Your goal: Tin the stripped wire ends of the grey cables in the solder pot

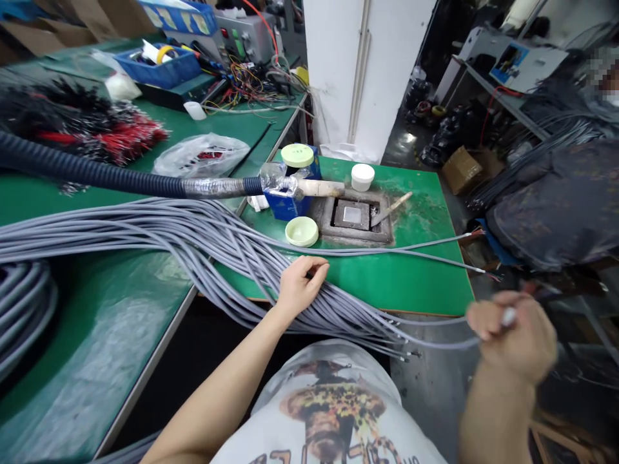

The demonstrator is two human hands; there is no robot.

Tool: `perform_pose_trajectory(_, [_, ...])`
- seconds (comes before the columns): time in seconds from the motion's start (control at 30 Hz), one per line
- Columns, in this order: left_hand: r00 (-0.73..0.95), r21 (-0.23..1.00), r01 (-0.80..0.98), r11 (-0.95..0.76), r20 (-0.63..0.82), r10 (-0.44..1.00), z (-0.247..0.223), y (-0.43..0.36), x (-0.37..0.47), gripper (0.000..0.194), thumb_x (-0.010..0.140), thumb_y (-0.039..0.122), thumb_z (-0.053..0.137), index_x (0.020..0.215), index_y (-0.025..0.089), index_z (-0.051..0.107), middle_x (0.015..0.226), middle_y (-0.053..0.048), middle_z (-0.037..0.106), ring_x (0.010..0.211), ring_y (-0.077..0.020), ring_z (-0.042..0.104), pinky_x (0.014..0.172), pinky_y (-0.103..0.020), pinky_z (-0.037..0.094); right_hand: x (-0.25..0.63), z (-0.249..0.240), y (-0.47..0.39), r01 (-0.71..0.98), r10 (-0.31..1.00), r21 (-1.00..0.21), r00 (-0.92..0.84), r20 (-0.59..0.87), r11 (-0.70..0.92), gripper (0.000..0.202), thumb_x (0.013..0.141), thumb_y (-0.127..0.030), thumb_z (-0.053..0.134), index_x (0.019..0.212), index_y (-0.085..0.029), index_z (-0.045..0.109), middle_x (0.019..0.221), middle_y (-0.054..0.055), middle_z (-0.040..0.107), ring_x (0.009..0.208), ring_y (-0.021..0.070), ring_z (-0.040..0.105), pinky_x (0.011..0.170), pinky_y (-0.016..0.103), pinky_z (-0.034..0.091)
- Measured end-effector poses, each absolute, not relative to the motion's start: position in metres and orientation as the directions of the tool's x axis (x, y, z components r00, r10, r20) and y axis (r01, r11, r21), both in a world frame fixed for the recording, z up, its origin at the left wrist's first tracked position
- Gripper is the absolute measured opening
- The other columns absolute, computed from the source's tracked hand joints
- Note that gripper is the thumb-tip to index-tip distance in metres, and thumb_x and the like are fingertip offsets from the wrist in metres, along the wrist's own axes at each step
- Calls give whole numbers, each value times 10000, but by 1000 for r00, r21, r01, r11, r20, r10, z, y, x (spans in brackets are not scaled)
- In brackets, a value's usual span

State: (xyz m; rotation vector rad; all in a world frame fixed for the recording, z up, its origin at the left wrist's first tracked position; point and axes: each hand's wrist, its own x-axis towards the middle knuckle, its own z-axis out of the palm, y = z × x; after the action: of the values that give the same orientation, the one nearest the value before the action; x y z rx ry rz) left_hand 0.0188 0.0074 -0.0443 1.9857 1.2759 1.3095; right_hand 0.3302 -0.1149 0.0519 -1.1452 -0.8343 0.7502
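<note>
My left hand [302, 281] rests over the bundle of grey cables [232, 248], its thumb and fingers curled together; whatever may be between them is too small to tell. At the right, beyond the green board's corner, my right hand [517, 332] is closed on the ends of grey cables and is blurred by motion. Two other cable ends [471, 235] with bare coloured wires lie across the board's right edge. A solder pot [352, 214] with a stick leaning in it sits on the green board [416, 283], near an open pale green tub [302, 231].
A ribbed black hose [145, 180] with a wooden nozzle reaches over a blue box [287, 205]. Behind stand a white jar [362, 176] and a white pillar [358, 77]. Tinsel [111, 129] and a blue tray [162, 67] are at the left. A person's dark clothing [561, 200] is at the right.
</note>
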Motion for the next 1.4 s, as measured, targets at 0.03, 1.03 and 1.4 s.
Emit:
perform_pose_trajectory(0.03, [165, 748, 444, -493, 473, 865, -41, 9, 20, 99, 860, 253, 569, 870, 192, 646, 732, -16, 628, 662, -143, 564, 671, -274, 455, 348, 46, -135, -57, 788, -971, 596, 155, 234, 209, 862, -390, 502, 774, -250, 631, 465, -37, 491, 364, 115, 451, 413, 270, 396])
perform_pose_trajectory(1.03, [456, 685, 287, -669, 517, 725, -2, -13, 41, 98, 896, 222, 530, 939, 161, 592, 823, -61, 585, 768, -175, 523, 688, -308, 395, 280, 77, -73, 219, 970, -946, -3, 244, 239, 197, 852, -288, 579, 752, -165, 696, 551, 11, 610, 511, 112, 573, 492, 222, 443])
perform_pose_trajectory(1.4, [597, 618, 142, -773, 569, 565, -12, -16, 32, 128, 876, 249, 532, 868, 166, 628, 741, -45, 596, 701, -151, 509, 657, -307, 346, 287, 54, -59, -84, 788, -952, 585, 192, 294, 389, 884, -504, 443, 1141, -231, 543, 629, -16, 627, 503, 135, 570, 489, 276, 487])
